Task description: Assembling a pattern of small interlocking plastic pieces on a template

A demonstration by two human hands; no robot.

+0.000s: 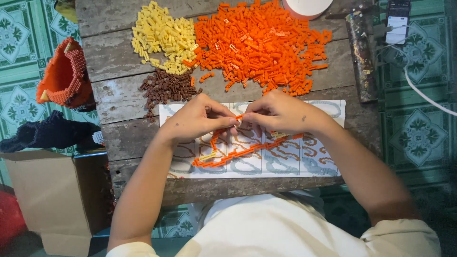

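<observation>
Green patterned floor tiles surrounded a weathered wooden table (119, 52), seen from above. Landmark: the printed pattern sheet (328, 166) lying flat on the table's near edge.

Left hand (197, 119) and right hand (281, 113) met over the top middle of the sheet, fingertips pressed together, both pinching the upper end of an orange bead strip (238, 153). Rest of that strip ran down and across the sheet's centre, curving to the left, lying on the paper.

Beyond the sheet: large orange bead pile (262, 43), with a yellow bead pile (162, 35) touching its left side. Small brown bead pile (164, 88) sat just above the sheet's top-left corner.

Left of the sheet, off the table: part-built orange beaded piece (62, 76), dark blue beaded piece (47, 133) below it, open cardboard box (52, 190) nearer the person.

Right of the sheet: paint-spattered bar (362, 52) along the table edge. Past it on the floor, a phone (398, 21) with a white cable (423, 93) trailing right. White round object (307, 7) at the far table edge, mostly cut off; couldn't tell what it was.
</observation>
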